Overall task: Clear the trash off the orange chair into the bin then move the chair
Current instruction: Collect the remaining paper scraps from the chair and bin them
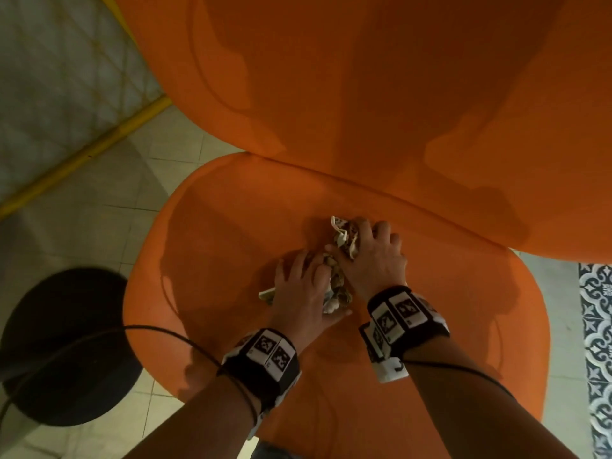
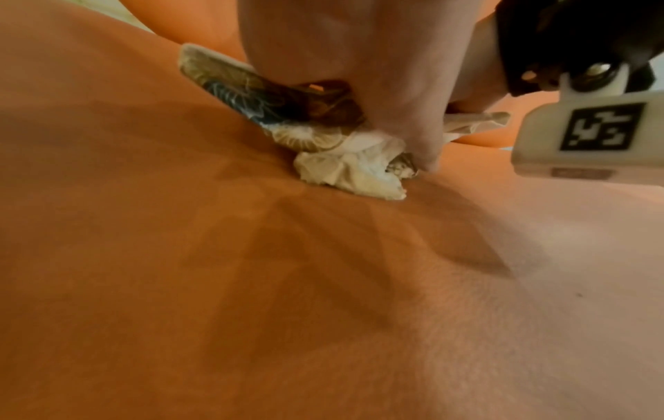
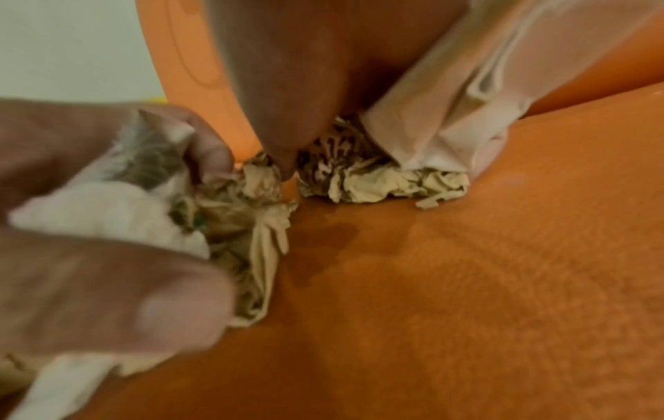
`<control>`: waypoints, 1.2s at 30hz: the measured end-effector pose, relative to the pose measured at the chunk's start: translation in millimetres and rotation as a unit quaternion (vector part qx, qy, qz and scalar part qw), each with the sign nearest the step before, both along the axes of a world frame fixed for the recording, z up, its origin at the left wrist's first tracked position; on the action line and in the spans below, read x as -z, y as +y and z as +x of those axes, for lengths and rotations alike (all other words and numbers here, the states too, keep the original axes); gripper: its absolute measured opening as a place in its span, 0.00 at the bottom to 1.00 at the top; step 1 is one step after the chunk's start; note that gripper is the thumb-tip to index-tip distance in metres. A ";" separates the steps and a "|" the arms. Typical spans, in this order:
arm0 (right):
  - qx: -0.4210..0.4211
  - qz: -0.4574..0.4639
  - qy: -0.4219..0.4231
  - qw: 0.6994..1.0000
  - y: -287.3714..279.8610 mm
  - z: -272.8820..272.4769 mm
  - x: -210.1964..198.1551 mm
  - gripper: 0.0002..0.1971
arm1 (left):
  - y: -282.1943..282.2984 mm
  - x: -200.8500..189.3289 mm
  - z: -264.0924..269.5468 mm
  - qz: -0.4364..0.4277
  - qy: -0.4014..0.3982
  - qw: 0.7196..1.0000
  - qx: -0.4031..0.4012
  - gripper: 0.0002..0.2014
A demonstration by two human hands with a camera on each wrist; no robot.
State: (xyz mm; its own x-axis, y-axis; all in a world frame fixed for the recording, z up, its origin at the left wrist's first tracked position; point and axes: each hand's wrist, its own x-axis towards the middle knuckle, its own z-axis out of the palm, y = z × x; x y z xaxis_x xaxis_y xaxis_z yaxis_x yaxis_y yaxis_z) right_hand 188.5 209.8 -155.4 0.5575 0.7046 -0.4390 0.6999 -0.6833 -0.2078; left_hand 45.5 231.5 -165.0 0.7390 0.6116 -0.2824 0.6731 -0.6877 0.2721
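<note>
The orange chair [image 1: 231, 243] fills the head view, with its seat in front of me and its backrest beyond. A heap of crumpled paper trash [image 1: 337, 289], beige, white and patterned, lies mid-seat. My left hand [image 1: 298, 276] curls over the near left part of the heap. My right hand [image 1: 374, 246] grips the far right part. In the left wrist view the trash [image 2: 345, 167] is pinched under my left hand [image 2: 359, 71]. In the right wrist view my right thumb [image 3: 287, 99] presses into the crumpled paper [image 3: 377, 182]. The black bin [image 1: 63, 346] stands on the floor left of the seat.
A yellow-framed mesh panel [image 1: 66, 94] stands at the upper left on pale floor tiles [image 1: 99, 193]. Blue patterned tiles [image 1: 596, 326] run along the right edge. A thin black cable [image 1: 149, 329] crosses from my left wrist over the bin.
</note>
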 end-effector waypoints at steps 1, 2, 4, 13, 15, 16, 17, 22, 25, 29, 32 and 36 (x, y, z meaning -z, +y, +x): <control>-0.004 -0.003 0.002 1.000 0.9 1.3 0.7 0.38 | -1.9 2.0 -0.6 0.008 -0.015 1.000 -0.007 0.39; -0.010 -0.007 0.004 1.000 1.7 2.6 1.0 0.37 | -3.6 3.5 0.4 0.017 -0.023 0.999 -0.015 0.43; -0.014 -0.009 0.016 1.000 2.6 5.1 1.6 0.34 | -6.2 4.5 5.1 0.032 -0.026 0.999 -0.033 0.46; -0.015 0.012 0.051 0.999 4.4 19.1 2.8 0.26 | -10.2 -1.5 25.0 0.038 0.027 0.998 -0.050 0.32; -0.022 0.013 0.046 0.999 0.8 20.2 2.3 0.25 | -6.8 -4.2 27.6 0.020 0.044 0.998 -0.042 0.30; -0.024 0.015 0.045 0.999 -1.2 20.7 1.4 0.24 | -4.8 -4.5 28.1 0.012 0.044 0.998 -0.039 0.29; -0.025 0.014 0.045 0.999 -3.9 21.3 0.9 0.24 | -3.1 -4.8 28.0 0.003 0.042 0.998 -0.035 0.28; 0.022 0.042 0.075 0.996 -22.7 25.6 -2.9 0.21 | 3.5 -9.2 25.6 -0.032 0.028 0.997 -0.065 0.28; 0.086 0.089 0.113 0.986 -39.2 24.4 -5.4 0.22 | 4.3 -14.7 17.7 -0.106 -0.055 0.976 -0.182 0.24; 0.134 0.160 0.157 0.965 -58.9 11.8 -10.3 0.22 | -3.7 -38.0 6.8 -0.302 -0.203 0.832 -0.419 0.18; 0.151 0.219 0.211 0.941 -76.1 -1.1 -15.4 0.20 | -21.5 -58.7 -2.6 -0.384 -0.306 0.708 -0.507 0.14; 0.168 0.261 0.298 0.903 -108.2 -25.2 -40.2 0.15 | -66.4 -84.0 -27.3 -0.396 -0.370 0.665 -0.514 0.05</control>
State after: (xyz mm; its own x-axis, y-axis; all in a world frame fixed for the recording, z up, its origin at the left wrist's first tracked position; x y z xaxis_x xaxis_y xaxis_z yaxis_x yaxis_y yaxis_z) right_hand 163.2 101.6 -115.1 0.5521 0.7380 -0.3879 0.1289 -0.5352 -0.8348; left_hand 18.2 165.2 -81.0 0.1610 0.7776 -0.6078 0.1568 0.5878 0.7936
